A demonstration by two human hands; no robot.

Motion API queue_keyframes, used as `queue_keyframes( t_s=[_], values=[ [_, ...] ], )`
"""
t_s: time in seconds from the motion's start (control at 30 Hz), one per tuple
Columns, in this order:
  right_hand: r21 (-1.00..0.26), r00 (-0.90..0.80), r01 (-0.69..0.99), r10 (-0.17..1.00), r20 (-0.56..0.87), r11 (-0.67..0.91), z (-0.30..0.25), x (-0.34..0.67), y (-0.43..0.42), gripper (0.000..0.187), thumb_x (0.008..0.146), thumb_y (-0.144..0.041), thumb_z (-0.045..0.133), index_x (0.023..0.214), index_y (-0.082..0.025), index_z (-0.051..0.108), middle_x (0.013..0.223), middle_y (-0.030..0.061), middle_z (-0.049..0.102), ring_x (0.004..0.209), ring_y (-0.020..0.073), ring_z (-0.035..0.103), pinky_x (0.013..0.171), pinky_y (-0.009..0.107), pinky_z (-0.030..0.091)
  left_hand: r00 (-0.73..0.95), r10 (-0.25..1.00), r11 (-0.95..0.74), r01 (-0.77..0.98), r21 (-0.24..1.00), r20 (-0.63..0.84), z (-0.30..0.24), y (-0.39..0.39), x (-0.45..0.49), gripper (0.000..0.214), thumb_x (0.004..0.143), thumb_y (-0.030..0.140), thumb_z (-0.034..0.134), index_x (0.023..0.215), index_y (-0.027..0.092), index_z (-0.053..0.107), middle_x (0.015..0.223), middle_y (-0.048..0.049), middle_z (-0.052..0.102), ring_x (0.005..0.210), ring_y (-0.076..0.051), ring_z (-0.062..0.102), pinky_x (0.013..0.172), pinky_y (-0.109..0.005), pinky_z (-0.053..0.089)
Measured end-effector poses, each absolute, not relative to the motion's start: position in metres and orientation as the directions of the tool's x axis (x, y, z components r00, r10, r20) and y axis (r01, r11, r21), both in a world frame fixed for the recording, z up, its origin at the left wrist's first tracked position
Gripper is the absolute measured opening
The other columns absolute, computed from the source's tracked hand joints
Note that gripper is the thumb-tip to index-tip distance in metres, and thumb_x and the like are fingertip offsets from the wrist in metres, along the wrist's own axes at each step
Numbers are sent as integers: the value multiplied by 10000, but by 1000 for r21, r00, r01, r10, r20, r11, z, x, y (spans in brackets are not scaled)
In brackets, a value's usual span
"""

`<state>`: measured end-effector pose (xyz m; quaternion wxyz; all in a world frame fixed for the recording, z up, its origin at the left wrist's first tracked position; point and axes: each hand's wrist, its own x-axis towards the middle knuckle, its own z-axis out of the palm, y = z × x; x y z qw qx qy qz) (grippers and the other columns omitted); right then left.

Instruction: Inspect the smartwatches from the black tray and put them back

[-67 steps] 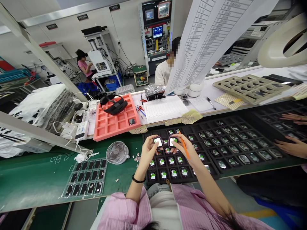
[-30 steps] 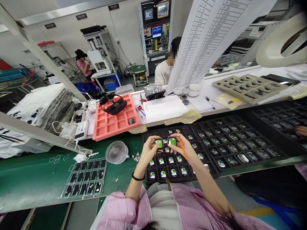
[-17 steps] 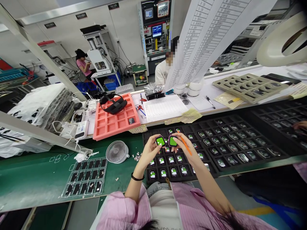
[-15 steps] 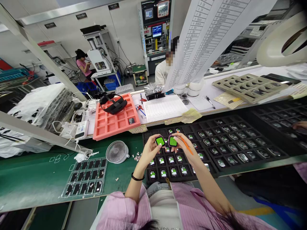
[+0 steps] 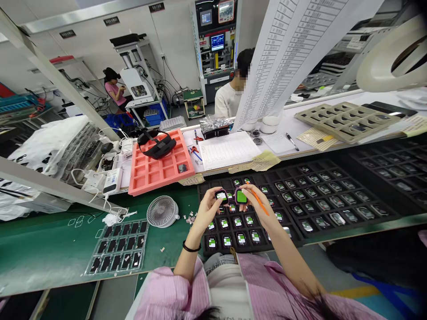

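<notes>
In my left hand (image 5: pixel 210 203) is a smartwatch body (image 5: pixel 221 196) with a mostly white screen, my thumb close to its lower edge. My right hand (image 5: pixel 256 200) grips a second smartwatch body (image 5: pixel 241 196), whose screen is bright green. An orange stick-like tool (image 5: pixel 260 203), perhaps a pen, also lies across the right hand's fingers. Both watches are held side by side above a black foam tray (image 5: pixel 218 249). Several more watches with lit white and green screens, such as this watch (image 5: pixel 241 238), sit in the tray's pockets.
Left of my arms stand a small round fan (image 5: pixel 163 211) and a clear tray with black pieces (image 5: pixel 116 244). Along the shelf are a pink tray (image 5: pixel 147 180), papers (image 5: pixel 230 151) and a beige tray (image 5: pixel 347 120). Hanging sheets (image 5: pixel 283 58) partly cover a person (image 5: pixel 227 100) opposite.
The screen of the watch in my left hand has gone from green to mostly white, and that watch has shifted slightly left. Another person's hand at the far right is out of view now.
</notes>
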<state>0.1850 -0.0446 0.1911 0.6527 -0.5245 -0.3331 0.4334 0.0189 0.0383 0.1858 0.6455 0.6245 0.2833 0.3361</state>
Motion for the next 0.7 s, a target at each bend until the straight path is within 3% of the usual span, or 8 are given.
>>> queue_keyframes(
  t_s=[0.1, 0.23, 0.37, 0.53, 0.7],
  values=[
    [-972, 386, -227, 922, -33, 60, 194, 185, -46, 272, 855, -476, 581, 961, -225, 590, 593, -28, 598, 479, 151, 600, 466, 265, 464, 620, 783, -4, -72, 997, 48, 185, 40, 18, 430, 869, 421, 579, 1222, 191, 495, 1098, -84, 589, 706, -105, 624, 508, -187, 457],
    [-974, 393, -219, 919, -31, 60, 197, 185, -46, 282, 829, -477, 614, 965, -231, 587, 701, -17, 626, 481, 135, 591, 470, 267, 465, 654, 753, -65, -38, 997, 74, 190, 36, 17, 553, 793, 323, 689, 1271, 200, 440, 1201, -104, 561, 872, -146, 627, 640, -224, 516],
    [-985, 373, -172, 925, -77, -12, 198, 185, -47, 313, 849, -514, 562, 971, -228, 593, 657, -19, 594, 494, 148, 598, 481, 271, 472, 726, 669, -300, 63, 952, 163, 203, 34, 18, 540, 820, 237, 647, 1310, 212, 422, 1181, -102, 578, 880, -153, 610, 729, -282, 533],
    [-996, 354, 41, 934, -56, -76, 198, 179, -49, 405, 868, -552, 492, 1080, -228, 611, 762, 11, 628, 516, 143, 579, 517, 287, 512, 826, 466, -733, 158, 662, 318, 218, 39, 28, 463, 780, 178, 677, 1213, 213, 516, 1165, -93, 567, 1088, -242, 529, 929, -421, 480],
    [-957, 343, 254, 938, -46, -140, 202, 174, -54, 479, 871, -512, 506, 1269, -249, 551, 1009, 63, 669, 644, 171, 640, 670, 337, 552, 867, 409, -855, 255, 451, 285, 216, 40, 36, 505, 729, 44, 619, 1205, 182, 523, 1213, -113, 573, 1120, -264, 526, 904, -439, 477]
  ],
)
